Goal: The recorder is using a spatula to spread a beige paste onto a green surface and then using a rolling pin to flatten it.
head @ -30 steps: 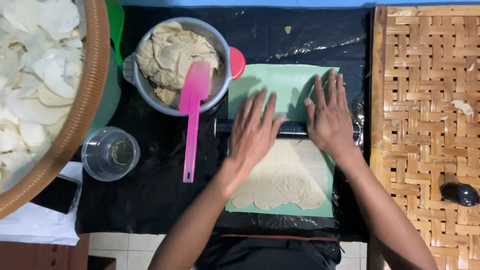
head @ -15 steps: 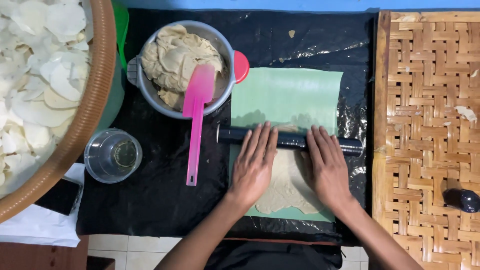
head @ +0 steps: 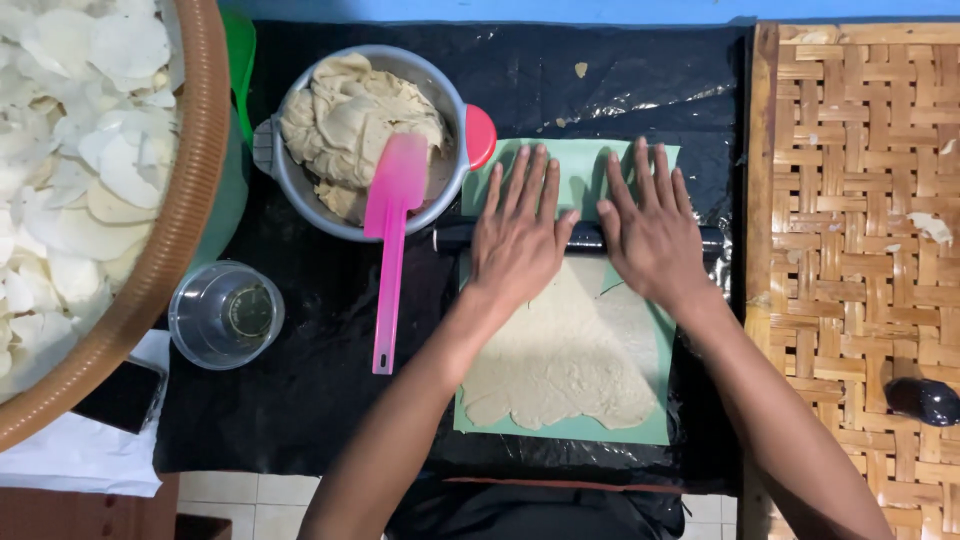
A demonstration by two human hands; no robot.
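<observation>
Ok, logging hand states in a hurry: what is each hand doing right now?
Left hand: open, flat on the black rolling pin.
Right hand: open, flat on the same pin.

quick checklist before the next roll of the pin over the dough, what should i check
1. Left hand flat on the black rolling pin: ok.
2. Right hand flat on the pin: ok.
3. Flattened dough inside the green sheet: ok, though close to its lower edge.
4. Bare sheet ahead of the pin: ok.
5. Pink spatula clear of the pin: ok, propped on the bowl.
6. Even dough thickness: cannot tell.
</observation>
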